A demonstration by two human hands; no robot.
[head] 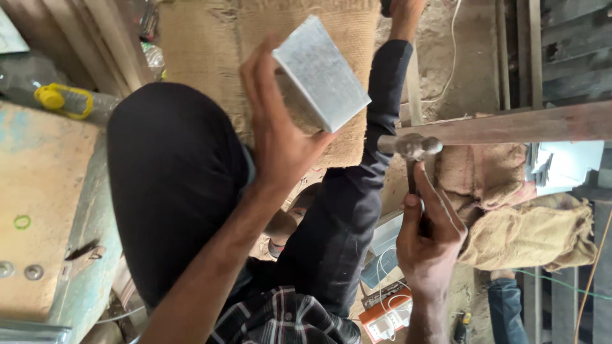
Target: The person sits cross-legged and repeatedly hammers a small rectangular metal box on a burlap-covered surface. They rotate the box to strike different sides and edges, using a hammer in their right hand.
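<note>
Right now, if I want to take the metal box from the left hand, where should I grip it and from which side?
Grip the metal box at its free far corner, coming from the side away from the left hand. That hand's fingers wrap the near edge, while the flat shiny face and opposite edges are bare. The right hand holds a hammer.

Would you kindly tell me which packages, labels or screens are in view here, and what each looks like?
Orange-and-white box: bottom centre, below the right hand that grips a hammer; rectangular, white cable on it.
Clear plastic bottle: upper left, lying down, yellow cap ring.
Burlap sacks: right, tan, crumpled.
No screens visible.
</note>
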